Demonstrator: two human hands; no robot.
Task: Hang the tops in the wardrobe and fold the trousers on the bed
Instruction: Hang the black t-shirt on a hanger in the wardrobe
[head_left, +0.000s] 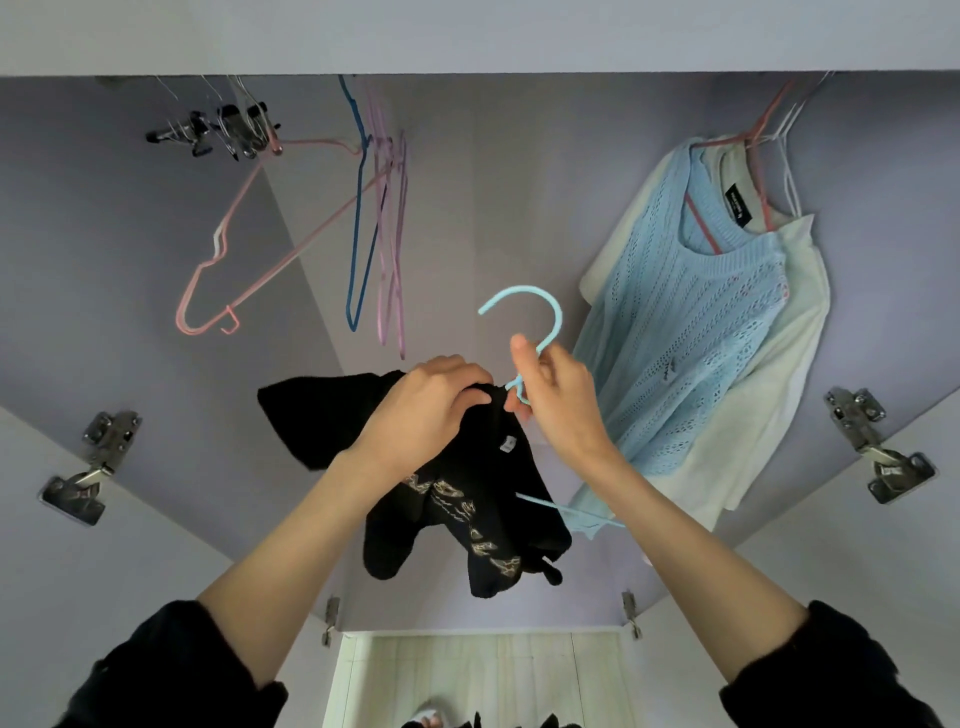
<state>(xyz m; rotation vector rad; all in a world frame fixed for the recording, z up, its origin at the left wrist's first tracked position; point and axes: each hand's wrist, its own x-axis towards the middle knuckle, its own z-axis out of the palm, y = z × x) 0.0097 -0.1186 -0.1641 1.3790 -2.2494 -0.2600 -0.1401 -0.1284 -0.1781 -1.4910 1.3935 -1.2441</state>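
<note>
We gripped the black top (467, 493), printed with pale lettering, with our left hand (431, 410) while our right hand (556, 400) pinched its light-blue hanger (540, 317).

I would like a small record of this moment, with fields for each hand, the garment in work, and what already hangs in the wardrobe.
left hand: grips the collar of the black printed top
right hand: pinches the neck of the light blue wire hanger
already hung: light blue knitted top over a white top, at right
free hangers: pink wire hanger, dark blue wire hanger
</note>
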